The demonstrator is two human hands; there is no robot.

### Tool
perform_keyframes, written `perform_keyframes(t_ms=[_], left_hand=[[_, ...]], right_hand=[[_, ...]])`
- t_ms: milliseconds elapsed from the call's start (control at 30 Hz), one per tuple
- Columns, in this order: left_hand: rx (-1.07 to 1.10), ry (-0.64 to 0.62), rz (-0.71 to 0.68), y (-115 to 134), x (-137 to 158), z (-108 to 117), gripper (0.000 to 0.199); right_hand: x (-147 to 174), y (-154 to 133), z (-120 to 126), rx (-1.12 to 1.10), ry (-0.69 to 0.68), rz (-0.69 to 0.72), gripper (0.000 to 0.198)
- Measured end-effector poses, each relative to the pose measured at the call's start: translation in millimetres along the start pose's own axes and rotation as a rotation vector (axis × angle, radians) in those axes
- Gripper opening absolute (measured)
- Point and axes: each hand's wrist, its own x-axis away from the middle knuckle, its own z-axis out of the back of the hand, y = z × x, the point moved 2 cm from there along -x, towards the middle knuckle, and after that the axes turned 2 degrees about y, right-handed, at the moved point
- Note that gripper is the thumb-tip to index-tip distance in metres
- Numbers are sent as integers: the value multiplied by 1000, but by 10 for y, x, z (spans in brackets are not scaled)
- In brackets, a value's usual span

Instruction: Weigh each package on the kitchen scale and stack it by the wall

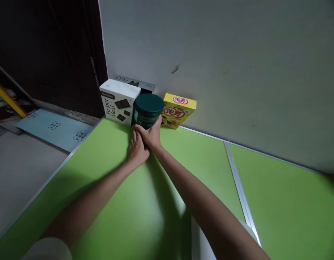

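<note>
A dark green canister (pixel 149 104) with a round lid stands upright near the back of the green table. My right hand (pixel 152 134) is wrapped around its right side and front. Low on its front left, my left hand (pixel 139 147) is closed against the canister, partly under the right hand. A white "Super Meal" box (pixel 119 103) stands close by on the left. On the right is a yellow box (pixel 178 110) with red lettering. Behind them, a grey box (pixel 137 83) is mostly hidden. The canister's lower part is covered by my hands.
The green tabletop (pixel 107 216) has metal edging and a metal strip (pixel 239 180) across its right part. A pale wall (pixel 223 72) rises behind it. To the left are a dark door (pixel 55 47), a light blue patterned panel (pixel 54 126) and a yellow pole (pixel 9 99).
</note>
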Motion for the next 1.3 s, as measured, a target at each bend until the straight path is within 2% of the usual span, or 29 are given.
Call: perform_keyframes(t_ms=[100, 200, 300, 367, 433, 500, 600, 700, 800, 1000, 1300], left_hand=[[3, 0, 4, -16, 10, 9, 86], [32, 20, -4, -31, 20, 19, 89], [61, 45, -28, -39, 24, 24, 88], [61, 54, -29, -38, 23, 27, 88], [48, 57, -17, -29, 20, 33, 89], [23, 50, -1, -11, 15, 41, 90], [-22, 34, 31, 17, 13, 48, 91], [-31, 48, 33, 27, 14, 45, 93], [-20, 64, 20, 13, 12, 30, 93], [7, 90, 7, -36, -1, 9, 93], [-17, 93, 4, -51, -19, 12, 95]], right_hand=[[96, 67, 139, 20, -75, 6, 98], [198, 274, 479, 19, -123, -53, 74], [128, 536, 960, 46, -16, -213, 54], [-25, 667, 1233, 87, 57, -340, 57], [-211, 739, 1384, 95, 61, -423, 66], [-382, 762, 1400, 78, 23, -451, 73], [-557, 772, 1259, 56, -28, -446, 79], [-653, 799, 1099, -27, -85, -405, 76], [-720, 848, 1080, -98, -133, -396, 66], [-782, 877, 1234, 71, -178, -359, 46], [-658, 799, 1128, 220, -115, -366, 47]])
